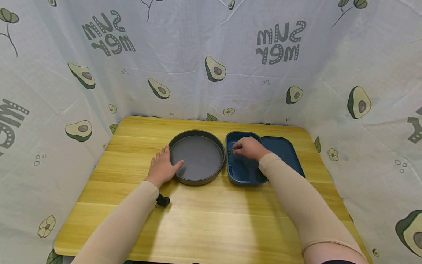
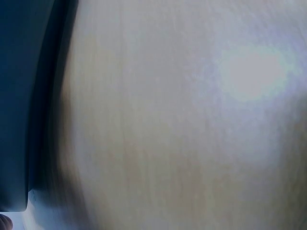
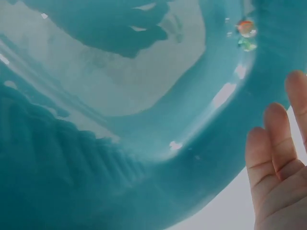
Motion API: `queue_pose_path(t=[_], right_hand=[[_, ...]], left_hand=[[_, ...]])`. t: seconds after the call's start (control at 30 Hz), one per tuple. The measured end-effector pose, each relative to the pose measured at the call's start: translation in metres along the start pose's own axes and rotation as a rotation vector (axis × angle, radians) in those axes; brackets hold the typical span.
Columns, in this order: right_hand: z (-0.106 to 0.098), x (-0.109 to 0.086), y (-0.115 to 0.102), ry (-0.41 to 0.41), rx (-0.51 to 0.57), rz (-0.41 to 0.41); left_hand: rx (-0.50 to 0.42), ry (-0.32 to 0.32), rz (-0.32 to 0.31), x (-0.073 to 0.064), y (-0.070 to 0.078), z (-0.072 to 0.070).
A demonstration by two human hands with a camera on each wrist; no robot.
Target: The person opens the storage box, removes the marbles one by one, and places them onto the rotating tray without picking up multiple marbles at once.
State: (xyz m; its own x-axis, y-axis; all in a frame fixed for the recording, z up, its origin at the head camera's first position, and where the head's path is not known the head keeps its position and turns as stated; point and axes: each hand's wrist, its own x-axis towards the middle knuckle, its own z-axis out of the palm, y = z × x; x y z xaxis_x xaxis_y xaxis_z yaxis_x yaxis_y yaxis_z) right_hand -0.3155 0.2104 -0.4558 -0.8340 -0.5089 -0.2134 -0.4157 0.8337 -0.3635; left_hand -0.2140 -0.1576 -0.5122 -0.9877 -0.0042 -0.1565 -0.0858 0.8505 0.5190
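Note:
A round grey pan [image 1: 197,157] sits mid-table. My left hand [image 1: 162,169] rests at its left rim, fingers straight and thumb reaching over the edge. In the left wrist view the pan's dark side [image 2: 21,96] fills the left margin. My right hand [image 1: 250,147] is inside a blue rectangular container [image 1: 242,176], thumb and forefinger close together by its left wall. Small orange [image 3: 246,28] and green beads [image 3: 247,44] lie there. In the right wrist view several fingers [image 3: 279,139] are loosely extended; the thumb is out of view, and I cannot tell whether it pinches a bead.
Several small blue beads [image 1: 230,169] lie along the container's left wall. A flat blue lid [image 1: 283,150] lies to the container's right, partly behind the right forearm. A black object [image 1: 163,200] shows at the left wrist. A patterned curtain [image 1: 184,47] surrounds the wooden table [image 1: 204,227].

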Motion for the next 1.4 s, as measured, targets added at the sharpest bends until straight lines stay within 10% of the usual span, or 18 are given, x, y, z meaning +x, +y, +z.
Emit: queue_pose_path(t=[1.4], right_hand=[[0.014, 0.022, -0.097, -0.041, -0.047, -0.251]], left_hand=[[0.01, -0.009, -0.002, -0.003, 0.002, -0.001]])
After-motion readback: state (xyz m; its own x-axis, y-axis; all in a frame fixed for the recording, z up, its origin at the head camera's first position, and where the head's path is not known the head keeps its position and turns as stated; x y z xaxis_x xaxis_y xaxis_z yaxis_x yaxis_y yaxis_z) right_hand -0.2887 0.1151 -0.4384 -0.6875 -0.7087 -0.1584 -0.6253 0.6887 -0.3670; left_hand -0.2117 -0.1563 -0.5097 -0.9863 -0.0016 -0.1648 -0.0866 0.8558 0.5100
